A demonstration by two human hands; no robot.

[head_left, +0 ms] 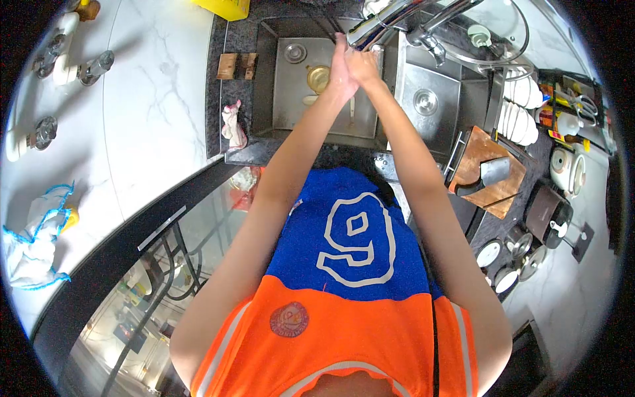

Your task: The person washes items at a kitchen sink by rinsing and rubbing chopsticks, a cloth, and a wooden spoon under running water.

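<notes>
A broad-bladed cleaver (495,171) is lying on a wooden board (479,149), while white plates (518,123) are standing in rows near it. A crumpled cloth (234,126) (whitish, with pink patches) is resting on the dark counter (256,156), and a blue-edged plastic bag (41,231) is slumping at far left.

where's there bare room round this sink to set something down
Bare: the right basin floor around its drain, and the pale marbled surface between the glass jars and dark counter. Crowded: the left basin, with a gold-coloured dish below the left hand and right hand; the board under the cleaver.
</notes>
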